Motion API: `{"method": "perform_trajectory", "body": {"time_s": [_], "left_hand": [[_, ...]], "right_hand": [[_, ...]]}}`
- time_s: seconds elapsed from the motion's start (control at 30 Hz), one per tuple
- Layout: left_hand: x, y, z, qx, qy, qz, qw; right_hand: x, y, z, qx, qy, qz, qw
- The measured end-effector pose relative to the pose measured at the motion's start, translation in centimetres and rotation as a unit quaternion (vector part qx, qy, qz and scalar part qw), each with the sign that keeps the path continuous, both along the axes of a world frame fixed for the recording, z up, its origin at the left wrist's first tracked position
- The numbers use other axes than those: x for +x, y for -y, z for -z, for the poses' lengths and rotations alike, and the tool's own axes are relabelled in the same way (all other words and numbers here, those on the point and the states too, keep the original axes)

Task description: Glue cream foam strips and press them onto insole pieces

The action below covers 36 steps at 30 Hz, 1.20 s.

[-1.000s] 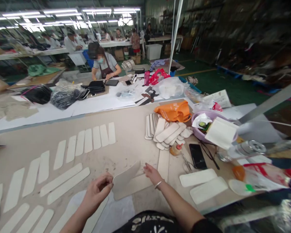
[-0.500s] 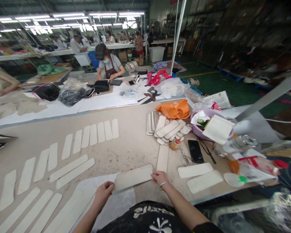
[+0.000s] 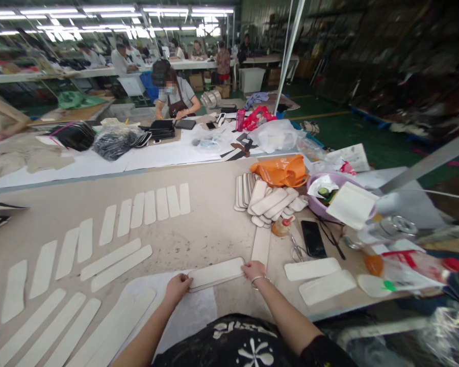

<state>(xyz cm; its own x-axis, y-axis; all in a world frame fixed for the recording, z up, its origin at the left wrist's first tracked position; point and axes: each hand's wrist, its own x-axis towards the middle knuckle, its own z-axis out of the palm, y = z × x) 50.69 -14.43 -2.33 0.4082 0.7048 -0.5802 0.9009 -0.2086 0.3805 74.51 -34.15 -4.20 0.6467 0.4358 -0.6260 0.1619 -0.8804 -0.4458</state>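
Between my two hands lies a cream flat panel with rounded corners (image 3: 217, 273), low over the table's front part. My left hand (image 3: 179, 286) pinches its left end, and my right hand (image 3: 253, 271) pinches its right end; a bracelet circles that wrist. A second edge shows along the panel's lower side, but I cannot tell whether it is another layer. Just beyond my right hand, a pale strip (image 3: 260, 244) lies flat. Two more cream panels (image 3: 327, 286) rest to the right. White sheeting (image 3: 199, 307) spreads under and left of my hands.
Rows of cream strips (image 3: 116, 259) cover the table's left side. At the right are a panel pile (image 3: 273, 201), a glue bottle (image 3: 281, 227), scissors (image 3: 298, 250), a black phone (image 3: 312, 239) and a purple basin (image 3: 316, 206). A co-worker (image 3: 176, 94) sits across the table.
The view has shifted slightly. The panel between my hands has come down flatter, and a lower edge now shows beneath it. Both hands keep their pinch on its ends.
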Motion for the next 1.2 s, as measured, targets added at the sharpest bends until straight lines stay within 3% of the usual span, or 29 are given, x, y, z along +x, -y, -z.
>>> {"method": "perform_trajectory", "body": {"time_s": [0.43, 0.9, 1.07, 1.2], "left_hand": [[0.5, 0.6, -0.1, 0.053, -0.067, 0.026, 0.996], [0.1, 1.1, -1.0, 0.09, -0.078, 0.062, 0.991], [-1.7, 2.3, -1.8, 0.101, -0.028, 0.127, 0.986], [-2.7, 3.5, -1.2, 0.085, 0.003, 0.189, 0.978]], "right_hand": [[0.4, -0.4, -0.1, -0.051, 0.034, -0.067, 0.996], [0.5, -0.6, -0.2, -0.059, 0.047, -0.078, 0.994], [0.4, -0.5, -0.2, -0.051, 0.047, -0.085, 0.994], [0.5, -0.6, -0.3, -0.048, 0.045, -0.089, 0.994]]}}
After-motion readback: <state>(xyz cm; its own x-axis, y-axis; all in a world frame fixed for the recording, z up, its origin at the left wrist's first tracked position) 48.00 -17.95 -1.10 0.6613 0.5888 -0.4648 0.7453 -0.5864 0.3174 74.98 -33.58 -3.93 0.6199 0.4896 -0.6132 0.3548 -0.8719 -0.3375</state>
